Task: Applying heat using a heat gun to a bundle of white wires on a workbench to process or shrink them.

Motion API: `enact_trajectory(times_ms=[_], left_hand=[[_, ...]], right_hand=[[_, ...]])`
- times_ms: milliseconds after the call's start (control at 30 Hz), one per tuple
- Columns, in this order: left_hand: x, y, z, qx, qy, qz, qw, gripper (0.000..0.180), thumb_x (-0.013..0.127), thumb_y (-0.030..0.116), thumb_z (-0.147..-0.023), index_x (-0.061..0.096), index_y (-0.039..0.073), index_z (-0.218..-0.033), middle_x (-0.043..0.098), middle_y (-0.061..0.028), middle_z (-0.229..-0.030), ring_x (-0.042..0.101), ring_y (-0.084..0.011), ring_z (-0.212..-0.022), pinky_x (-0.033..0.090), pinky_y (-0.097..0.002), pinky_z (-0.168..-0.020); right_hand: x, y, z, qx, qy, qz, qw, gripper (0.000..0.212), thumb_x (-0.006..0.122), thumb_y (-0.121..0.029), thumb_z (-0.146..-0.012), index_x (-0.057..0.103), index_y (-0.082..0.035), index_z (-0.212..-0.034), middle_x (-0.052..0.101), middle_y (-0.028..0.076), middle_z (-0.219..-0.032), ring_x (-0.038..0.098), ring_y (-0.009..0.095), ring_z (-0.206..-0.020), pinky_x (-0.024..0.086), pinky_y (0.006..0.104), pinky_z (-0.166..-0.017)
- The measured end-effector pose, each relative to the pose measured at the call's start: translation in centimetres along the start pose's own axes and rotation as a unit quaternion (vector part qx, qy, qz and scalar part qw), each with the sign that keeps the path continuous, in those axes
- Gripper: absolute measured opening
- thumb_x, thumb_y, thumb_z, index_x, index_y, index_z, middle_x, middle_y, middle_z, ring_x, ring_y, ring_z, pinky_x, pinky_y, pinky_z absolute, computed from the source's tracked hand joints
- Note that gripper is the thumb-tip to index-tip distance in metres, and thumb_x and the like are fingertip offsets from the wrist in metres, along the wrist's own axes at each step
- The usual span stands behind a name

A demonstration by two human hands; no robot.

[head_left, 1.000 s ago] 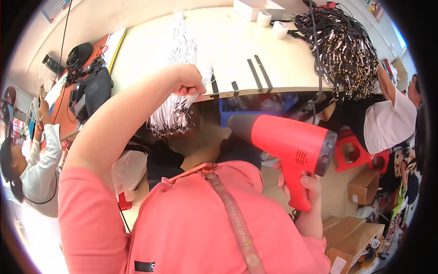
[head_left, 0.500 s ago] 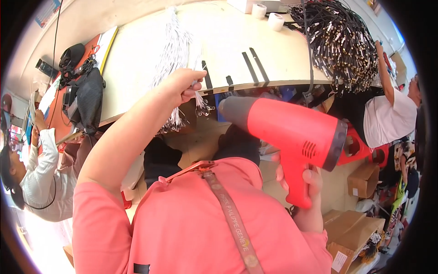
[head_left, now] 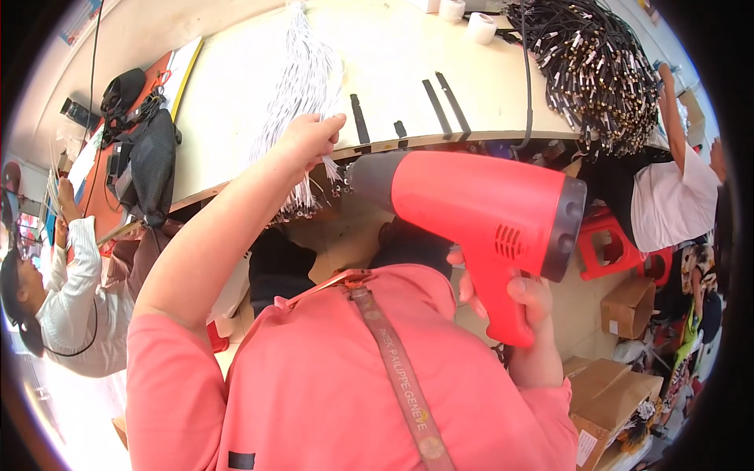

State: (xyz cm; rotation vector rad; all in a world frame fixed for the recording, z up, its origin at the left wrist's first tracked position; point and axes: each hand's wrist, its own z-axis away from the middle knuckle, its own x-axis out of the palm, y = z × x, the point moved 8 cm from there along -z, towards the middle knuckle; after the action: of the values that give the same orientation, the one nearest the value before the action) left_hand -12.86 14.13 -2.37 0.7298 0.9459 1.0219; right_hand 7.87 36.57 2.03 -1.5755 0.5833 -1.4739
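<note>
My right hand [head_left: 531,297] is wrapped around the handle of a red heat gun [head_left: 479,200] with a dark nozzle and a dark rear cap. Its nozzle points left, close to the ends of white wires hanging below my left hand [head_left: 312,140]. Those fingers are closed on a few white wires [head_left: 331,168], whose lower ends carry small terminals. Beside and behind that hand, a long bundle of white wires [head_left: 302,74] lies over the table and droops past its front edge. The exact grip on the wires is partly hidden by my fingers.
Black strips [head_left: 359,118] lie along the front of the pale table [head_left: 224,110]. A large heap of black cables [head_left: 601,78] and white rolls [head_left: 481,28] are at the back right. Black bags [head_left: 157,165] lie left. Co-workers sit on both sides; cardboard boxes [head_left: 609,400] stand lower right.
The heat gun in my right hand has moved left, bringing its nozzle up to the wire ends. My left hand has shifted slightly left with the wires.
</note>
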Motion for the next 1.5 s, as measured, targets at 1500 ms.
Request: enact_trajectory(times_ms=[1500], left_hand=[[-0.1,1.9,-0.3,0.019,-0.217,-0.188,0.958,0.016,0.057,0.019,-0.089,0.056,0.003,-0.091,0.059,-0.0054,-0.071,0.058,-0.0118,-0.058,0.039,-0.0232,-0.049]], right_hand=[[-1.4,-1.3,-0.2,-0.039,0.082,0.025,0.996,0.076,0.068,-0.034,-0.073,0.037,0.012,-0.125,0.055,0.028,-0.106,0.062,0.023,-0.069,0.047,0.0241,-0.043]])
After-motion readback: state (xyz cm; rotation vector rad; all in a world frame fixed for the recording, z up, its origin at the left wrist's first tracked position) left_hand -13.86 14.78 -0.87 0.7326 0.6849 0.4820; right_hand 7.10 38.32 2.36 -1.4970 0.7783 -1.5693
